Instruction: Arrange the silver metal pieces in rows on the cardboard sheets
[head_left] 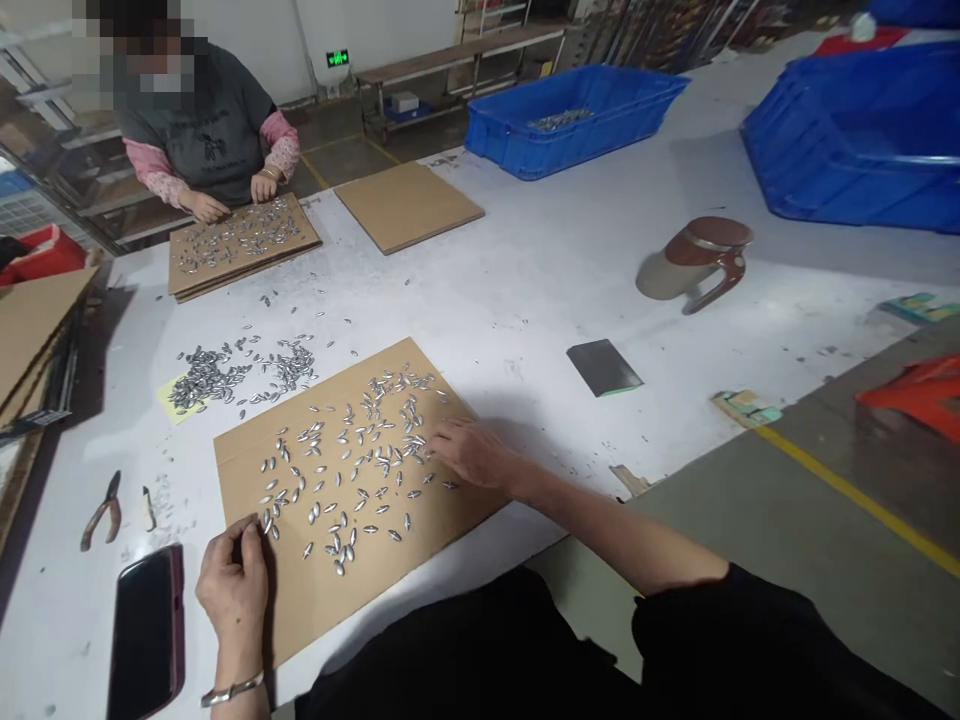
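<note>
A brown cardboard sheet (300, 620) lies in front of me, with many small silver oval pieces (315, 512) scattered over it. At its left edge is my left hand (234, 585), fingers curled together beside a few pieces; what they hold, if anything, is hidden. My right hand (472, 455) rests over the right part of the sheet, fingertips bent down against pieces there and pressed together. Anything between those fingertips is too small to make out. Beyond the sheet's far left edge, a pile of similar pieces (206, 375) lies partly on yellow paper.
Pliers (103, 512) and a phone (146, 635) lie at left. Across the table (525, 270), a person works over stacked cardboard (247, 240). Another cardboard (409, 205), blue bins (574, 120) (862, 140), a lidded mug (694, 258) and a dark pad (604, 367) stand beyond.
</note>
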